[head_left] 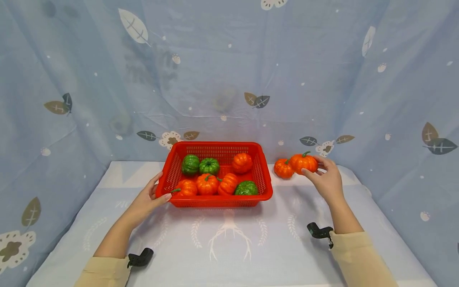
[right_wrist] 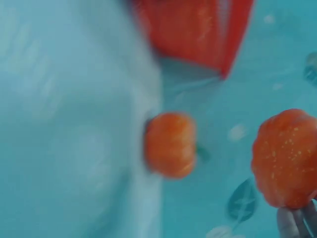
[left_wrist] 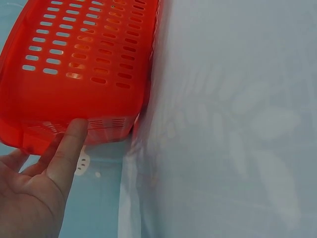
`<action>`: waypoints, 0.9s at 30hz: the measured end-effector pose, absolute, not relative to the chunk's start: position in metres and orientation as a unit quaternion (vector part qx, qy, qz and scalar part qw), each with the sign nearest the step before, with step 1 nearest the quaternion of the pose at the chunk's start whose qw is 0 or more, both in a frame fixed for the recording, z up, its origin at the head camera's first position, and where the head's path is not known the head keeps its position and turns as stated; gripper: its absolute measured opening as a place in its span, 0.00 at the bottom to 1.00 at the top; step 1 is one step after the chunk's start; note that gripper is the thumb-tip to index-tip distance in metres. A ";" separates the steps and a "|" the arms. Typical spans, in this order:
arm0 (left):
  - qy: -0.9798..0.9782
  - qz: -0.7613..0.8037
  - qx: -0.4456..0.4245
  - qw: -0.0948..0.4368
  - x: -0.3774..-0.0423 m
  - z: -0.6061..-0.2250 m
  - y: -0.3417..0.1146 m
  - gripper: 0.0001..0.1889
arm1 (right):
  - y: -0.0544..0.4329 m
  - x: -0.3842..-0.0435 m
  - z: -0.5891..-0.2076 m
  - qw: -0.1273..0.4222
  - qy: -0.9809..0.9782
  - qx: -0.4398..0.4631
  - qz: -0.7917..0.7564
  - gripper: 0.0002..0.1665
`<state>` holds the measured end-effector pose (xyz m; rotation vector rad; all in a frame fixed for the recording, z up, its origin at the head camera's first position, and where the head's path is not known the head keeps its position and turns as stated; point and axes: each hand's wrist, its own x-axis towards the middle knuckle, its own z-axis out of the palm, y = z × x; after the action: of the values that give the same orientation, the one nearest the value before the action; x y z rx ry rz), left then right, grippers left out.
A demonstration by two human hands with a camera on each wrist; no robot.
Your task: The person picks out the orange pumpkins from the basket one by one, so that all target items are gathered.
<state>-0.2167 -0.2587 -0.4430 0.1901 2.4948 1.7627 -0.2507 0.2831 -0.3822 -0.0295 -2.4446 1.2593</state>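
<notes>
In the head view, my left hand (head_left: 145,202) holds the front left corner of a red plastic basket (head_left: 215,202), thumb at the front rim and fingers along the left side. Inside lie green pumpkins (head_left: 190,164) and several orange pumpkins (head_left: 206,184). My right hand (head_left: 328,179) pinches a small orange pumpkin (head_left: 303,163) with a green stem, raised to the right of the basket. Another orange pumpkin (head_left: 283,169) rests on the table, partly behind the held one. The right wrist view shows the held pumpkin (right_wrist: 287,158) with fingertips at its lower edge.
A pale patterned cloth covers the table (head_left: 229,255). Blue curtain (head_left: 222,71) with leaf prints hangs behind it and on both sides. Each wrist carries a black camera mount (head_left: 140,258).
</notes>
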 end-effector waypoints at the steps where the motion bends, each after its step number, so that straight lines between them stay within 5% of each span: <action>1: 0.814 0.576 0.062 0.041 -0.217 -0.443 -0.259 0.50 | 0.287 -0.253 -0.387 0.196 -0.873 -0.016 0.447 0.40; 27: 0.802 0.591 0.071 0.043 -0.214 -0.440 -0.258 0.50 | 0.330 -0.319 -0.448 0.094 -0.884 -0.150 0.433 0.41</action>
<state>-0.2144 -0.2579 -0.4397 0.2178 2.4549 1.8074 -0.3191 0.3298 -0.4482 -0.4455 -2.6222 1.2852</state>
